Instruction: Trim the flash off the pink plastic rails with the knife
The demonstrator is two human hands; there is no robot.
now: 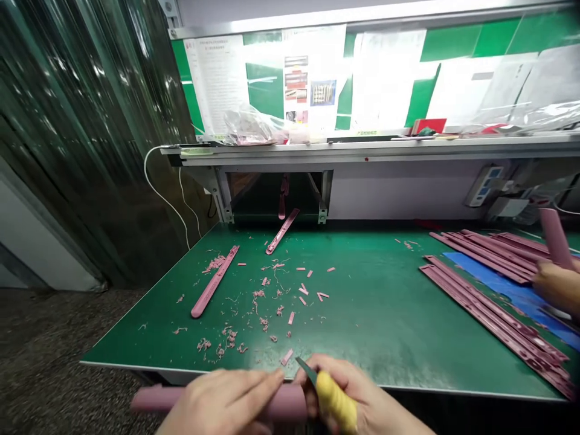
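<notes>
Far left: dark plastic curtain (81,121) hanging to the floor, a white cable (158,187) looping down from the shelf end.

Left part of the green bench (385,302): one loose strip (215,281) lies slantwise, rounded end toward the near edge. A second strip (281,231) lies farther back, pointing into the dark opening under the shelf (362,148). Between and near them, a scatter of pink shavings (263,302) and short offcuts, thickest left of centre.

Near edge, low in view: the left hand (222,402) has its fingers closed around a pink strip (154,399), held roughly level just off the bench's near edge. The strip's free end sticks out to the left of the hand. The fingertips reach toward the blade.

Just right of that: the right hand (362,405), fingers closed on a knife (333,399) with a yellow-wrapped handle. The dark blade points up and left, its tip just above the strip's right end, beside the left fingertips. Whether the edge touches the strip, I cannot tell.

Above, on the shelf: a crumpled clear bag (251,127), and papers (312,78) pinned to a green board behind.

Right part of the bench: a stack of pink strips (489,314) lying on the slant, partly on a blue sheet (507,290).

Far right edge: a co-worker's hand (559,287), cut off by the frame, next to an upright pink piece (555,238). Its grip is unclear.
</notes>
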